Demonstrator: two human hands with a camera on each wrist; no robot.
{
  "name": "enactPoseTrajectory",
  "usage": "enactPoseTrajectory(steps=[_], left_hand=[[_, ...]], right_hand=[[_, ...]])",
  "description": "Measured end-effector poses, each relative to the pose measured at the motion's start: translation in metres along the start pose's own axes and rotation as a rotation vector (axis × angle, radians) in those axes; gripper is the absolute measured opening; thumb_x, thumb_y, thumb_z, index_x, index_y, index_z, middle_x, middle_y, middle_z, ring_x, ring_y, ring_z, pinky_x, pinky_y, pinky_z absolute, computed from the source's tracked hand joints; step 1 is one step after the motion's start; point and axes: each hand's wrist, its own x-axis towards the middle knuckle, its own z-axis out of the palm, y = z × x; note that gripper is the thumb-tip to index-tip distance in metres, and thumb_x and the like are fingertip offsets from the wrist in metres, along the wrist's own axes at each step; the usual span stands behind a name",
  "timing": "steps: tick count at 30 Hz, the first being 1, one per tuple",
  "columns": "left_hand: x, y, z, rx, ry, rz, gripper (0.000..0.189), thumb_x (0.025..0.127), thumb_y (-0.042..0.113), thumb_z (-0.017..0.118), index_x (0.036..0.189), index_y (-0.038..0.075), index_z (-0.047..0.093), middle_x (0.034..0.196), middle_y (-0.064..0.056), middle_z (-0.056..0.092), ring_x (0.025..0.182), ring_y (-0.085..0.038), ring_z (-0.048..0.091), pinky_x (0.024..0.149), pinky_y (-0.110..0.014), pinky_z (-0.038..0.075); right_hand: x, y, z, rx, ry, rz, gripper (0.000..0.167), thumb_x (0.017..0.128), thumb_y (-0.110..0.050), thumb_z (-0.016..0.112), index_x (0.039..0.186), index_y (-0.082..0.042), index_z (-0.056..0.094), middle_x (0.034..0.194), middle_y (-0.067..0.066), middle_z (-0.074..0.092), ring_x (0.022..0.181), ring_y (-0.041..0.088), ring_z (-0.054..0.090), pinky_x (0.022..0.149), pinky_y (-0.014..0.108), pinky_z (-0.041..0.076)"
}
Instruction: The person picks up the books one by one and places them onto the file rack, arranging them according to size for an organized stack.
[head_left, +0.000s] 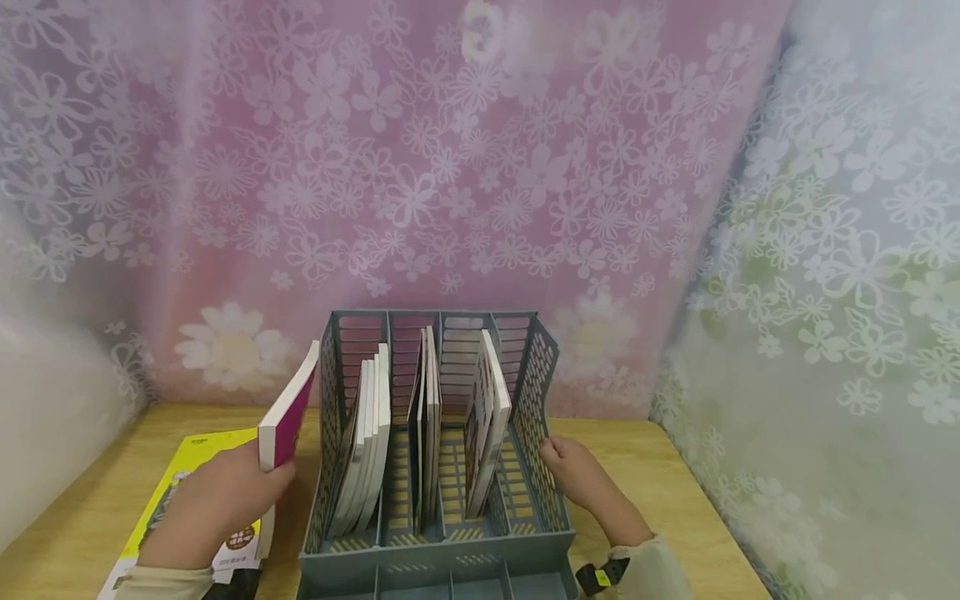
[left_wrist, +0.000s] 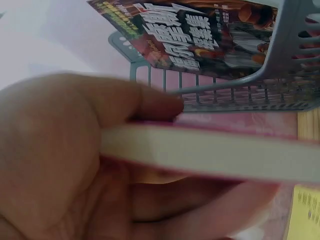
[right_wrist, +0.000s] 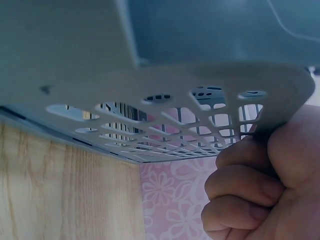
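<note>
My left hand (head_left: pixel 213 496) grips a thick book (head_left: pixel 288 417) with a magenta cover, raised just left of a grey file rack (head_left: pixel 435 554). In the left wrist view, the thumb lies over one cover and the fingers lie under the other, with the pale page edge (left_wrist: pixel 210 152) between them. My right hand (head_left: pixel 577 473) holds the edge of the rack's perforated right side wall (right_wrist: pixel 175 120), fingers curled in the right wrist view. Thin books (head_left: pixel 367 450) lean in the rack's left compartment, others (head_left: pixel 427 417) stand in the second, and more (head_left: pixel 489 425) tilt in the third.
A yellow-covered book (head_left: pixel 213 442) lies on the wooden table (head_left: pixel 630 442) beneath my left hand, partly hidden by it. Flowered pink curtain (head_left: pixel 450 167) hangs behind the rack, and a pale flowered sheet (head_left: pixel 840 333) borders the right side. Small trays (head_left: pixel 480 579) line the rack's front.
</note>
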Motion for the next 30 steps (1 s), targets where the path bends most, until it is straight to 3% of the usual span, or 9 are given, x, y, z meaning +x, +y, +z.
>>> enactPoseTrajectory(steps=[2,4,11,17,21,22,25,28,30], left_hand=[[0.0,0.002,0.0,0.012,0.035,-0.006,0.039,0.101,0.041,0.052,0.094,0.006,0.068,0.073,-0.005,0.063,0.061,-0.023,0.055,0.051,-0.04,0.042],[0.001,0.003,-0.001,0.01,0.081,-0.021,0.04,0.102,0.04,0.051,0.089,0.005,0.066,0.069,-0.003,0.062,0.058,-0.022,0.052,0.049,-0.038,0.039],[0.0,0.002,-0.007,-0.068,0.174,-0.065,0.063,0.105,0.045,0.049,0.127,-0.013,0.058,0.101,-0.028,0.073,0.072,-0.032,0.069,0.05,-0.04,0.046],[-0.012,0.014,-0.012,-0.207,0.387,-0.059,0.062,0.106,0.045,0.049,0.134,-0.01,0.056,0.112,-0.031,0.071,0.077,-0.038,0.069,0.049,-0.038,0.046],[-0.022,0.026,-0.016,-0.334,0.549,0.004,0.056,0.104,0.038,0.058,0.144,-0.003,0.051,0.128,-0.029,0.066,0.099,-0.043,0.068,0.06,-0.038,0.05],[-0.025,0.029,-0.017,-0.365,0.585,0.026,0.056,0.104,0.035,0.059,0.146,0.0,0.049,0.131,-0.026,0.065,0.103,-0.042,0.068,0.064,-0.033,0.051],[-0.031,0.038,-0.018,-0.466,0.716,0.106,0.056,0.101,0.024,0.066,0.152,0.013,0.047,0.137,-0.014,0.065,0.113,-0.017,0.068,0.077,-0.018,0.051],[-0.037,0.046,-0.019,-0.581,0.832,0.205,0.063,0.098,0.011,0.07,0.154,0.022,0.045,0.138,-0.004,0.064,0.095,0.003,0.068,0.074,-0.005,0.047],[-0.041,0.051,-0.021,-0.635,0.897,0.269,0.067,0.096,0.004,0.069,0.155,0.023,0.043,0.137,0.001,0.065,0.079,0.006,0.066,0.068,-0.009,0.051]], right_hand=[[0.001,0.0,0.0,-0.001,0.003,-0.002,0.042,0.112,-0.028,0.039,0.073,-0.011,0.044,0.064,0.002,0.038,0.056,0.017,0.028,0.056,0.033,0.031],[0.001,0.0,0.0,0.001,0.006,-0.001,0.042,0.111,-0.027,0.039,0.073,-0.01,0.043,0.065,0.002,0.038,0.056,0.017,0.028,0.056,0.033,0.03],[0.001,0.0,0.001,-0.001,-0.012,-0.006,0.043,0.112,-0.028,0.037,0.073,-0.011,0.043,0.064,0.002,0.037,0.055,0.017,0.027,0.056,0.033,0.03],[0.0,-0.001,-0.001,0.002,0.0,-0.006,0.043,0.112,-0.028,0.036,0.073,-0.011,0.042,0.063,0.002,0.036,0.055,0.017,0.027,0.056,0.033,0.03],[0.001,0.0,-0.001,0.012,-0.001,0.005,0.042,0.112,-0.028,0.037,0.074,-0.011,0.043,0.064,0.002,0.037,0.056,0.017,0.027,0.056,0.033,0.03],[0.001,0.001,0.0,0.012,-0.002,0.006,0.042,0.112,-0.028,0.038,0.074,-0.011,0.043,0.064,0.002,0.037,0.056,0.017,0.027,0.056,0.033,0.03],[0.0,0.003,0.001,0.017,-0.004,0.006,0.042,0.112,-0.028,0.038,0.074,-0.011,0.043,0.064,0.002,0.037,0.055,0.017,0.027,0.056,0.034,0.03],[0.0,0.002,0.001,0.021,-0.006,0.002,0.043,0.112,-0.028,0.037,0.073,-0.011,0.043,0.063,0.002,0.036,0.055,0.017,0.026,0.056,0.033,0.03],[0.0,0.002,0.001,0.022,-0.008,-0.002,0.043,0.113,-0.028,0.037,0.074,-0.011,0.043,0.063,0.002,0.037,0.055,0.017,0.026,0.056,0.033,0.03]])
